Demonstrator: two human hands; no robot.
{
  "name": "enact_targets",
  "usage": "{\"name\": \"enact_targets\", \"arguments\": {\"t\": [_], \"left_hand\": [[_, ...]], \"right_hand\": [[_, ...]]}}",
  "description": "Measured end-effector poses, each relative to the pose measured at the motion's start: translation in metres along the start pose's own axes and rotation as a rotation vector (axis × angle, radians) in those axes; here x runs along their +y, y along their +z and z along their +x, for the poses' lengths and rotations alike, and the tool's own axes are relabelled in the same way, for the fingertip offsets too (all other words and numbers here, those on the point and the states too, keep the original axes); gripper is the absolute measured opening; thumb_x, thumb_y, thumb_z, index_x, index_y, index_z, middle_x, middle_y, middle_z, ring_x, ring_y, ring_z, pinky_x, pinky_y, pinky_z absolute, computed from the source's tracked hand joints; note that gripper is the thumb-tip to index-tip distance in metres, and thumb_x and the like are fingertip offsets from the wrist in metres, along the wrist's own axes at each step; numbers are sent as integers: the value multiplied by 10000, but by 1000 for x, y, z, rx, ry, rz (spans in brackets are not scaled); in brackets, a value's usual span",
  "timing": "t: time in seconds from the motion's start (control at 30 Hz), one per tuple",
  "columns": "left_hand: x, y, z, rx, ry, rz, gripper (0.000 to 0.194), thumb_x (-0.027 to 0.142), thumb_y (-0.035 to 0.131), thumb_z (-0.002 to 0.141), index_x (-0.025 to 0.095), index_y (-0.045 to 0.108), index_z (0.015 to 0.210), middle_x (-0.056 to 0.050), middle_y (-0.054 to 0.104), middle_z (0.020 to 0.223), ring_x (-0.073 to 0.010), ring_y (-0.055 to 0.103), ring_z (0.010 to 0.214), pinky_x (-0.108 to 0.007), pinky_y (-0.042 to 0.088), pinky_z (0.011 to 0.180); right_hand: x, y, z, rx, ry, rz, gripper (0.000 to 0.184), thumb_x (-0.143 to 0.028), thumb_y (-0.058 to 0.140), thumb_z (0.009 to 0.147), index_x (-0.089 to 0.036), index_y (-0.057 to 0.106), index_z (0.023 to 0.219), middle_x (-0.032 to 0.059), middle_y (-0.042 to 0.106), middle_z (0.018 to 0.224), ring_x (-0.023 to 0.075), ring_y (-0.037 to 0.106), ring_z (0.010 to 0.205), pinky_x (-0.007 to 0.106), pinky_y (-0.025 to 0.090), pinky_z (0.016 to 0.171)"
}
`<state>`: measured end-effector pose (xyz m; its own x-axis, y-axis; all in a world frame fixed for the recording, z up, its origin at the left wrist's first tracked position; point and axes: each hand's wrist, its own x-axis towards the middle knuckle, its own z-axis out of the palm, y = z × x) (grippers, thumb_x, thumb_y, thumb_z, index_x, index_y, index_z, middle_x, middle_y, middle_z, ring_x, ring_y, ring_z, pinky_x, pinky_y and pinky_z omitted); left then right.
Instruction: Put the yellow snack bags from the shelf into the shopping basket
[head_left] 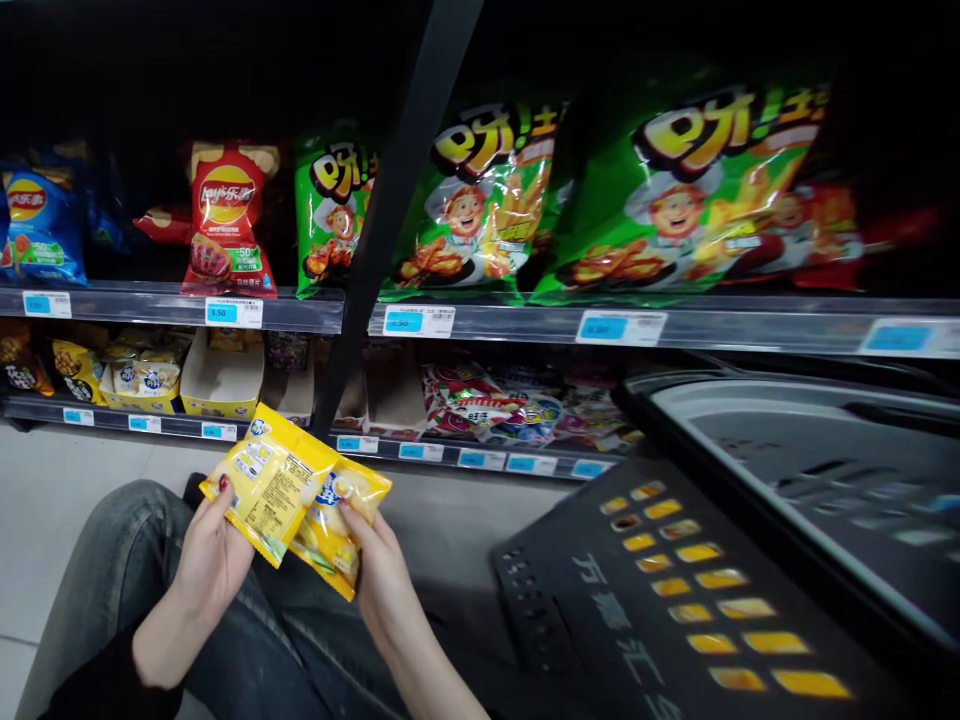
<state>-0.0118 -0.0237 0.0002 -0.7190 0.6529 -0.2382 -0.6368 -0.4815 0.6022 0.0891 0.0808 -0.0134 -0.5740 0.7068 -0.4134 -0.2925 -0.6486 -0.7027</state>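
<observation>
On the upper shelf (304,314), a blue chip bag (46,228) stands near the front edge at left, a red chip bag (229,218) to its right. Below them, in front of the lower shelf (181,428)'s front edge, your left hand (212,550) pinches one yellow packet (274,490) by its left side, overlapping the second yellow packet (346,505), whose right side your right hand (381,565) grips. Farther right, green snack bags (480,205) line the upper shelf's front edge, above a dark basket (589,565).
</observation>
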Motion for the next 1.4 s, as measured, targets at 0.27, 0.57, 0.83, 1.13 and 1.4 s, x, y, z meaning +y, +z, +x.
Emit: {"name": "enact_targets", "arguments": {"t": [0.27,0.57,0.83,1.13,1.4], "left_hand": [[-12,-4,-8,-111,53,530,173,305,659,721,148,654,794,-27,682,748,-172,616,738,-248,472,668],[0,-9,-9,-254,-52,1074,227,347,610,728,162,519,633,28,586,503,-125,572,434,-227,463,445],[-2,-4,-5,-187,-205,864,344,375,753,557,160,486,589,15,579,388,-150,570,350,-235,458,368],[-19,-14,-9,-504,-924,302,817,704,279,745,-11,628,934,-244,673,915,-279,661,723,-367,508,537],[-39,-15,-31,-397,-1065,-245,281,169,623,682,-2,630,905,-91,655,801,-78,615,694,-112,435,561]], "right_hand": [[-2,8,-11,-19,-90,-36,446,-412,783,555,-164,617,888,64,722,861,273,661,850,370,515,777],[-17,2,-6,113,-135,-70,436,-397,788,535,-168,596,853,54,719,832,269,669,795,358,528,705],[-19,6,-7,163,-189,-31,446,-392,792,524,-179,589,859,19,711,777,233,673,706,343,530,677],[-25,9,-14,63,-192,-55,442,-405,783,541,-173,594,866,49,717,824,248,675,744,351,526,693],[-24,5,-17,-112,-230,-88,438,-471,785,504,-179,610,780,46,706,755,241,663,714,328,516,660]]}}
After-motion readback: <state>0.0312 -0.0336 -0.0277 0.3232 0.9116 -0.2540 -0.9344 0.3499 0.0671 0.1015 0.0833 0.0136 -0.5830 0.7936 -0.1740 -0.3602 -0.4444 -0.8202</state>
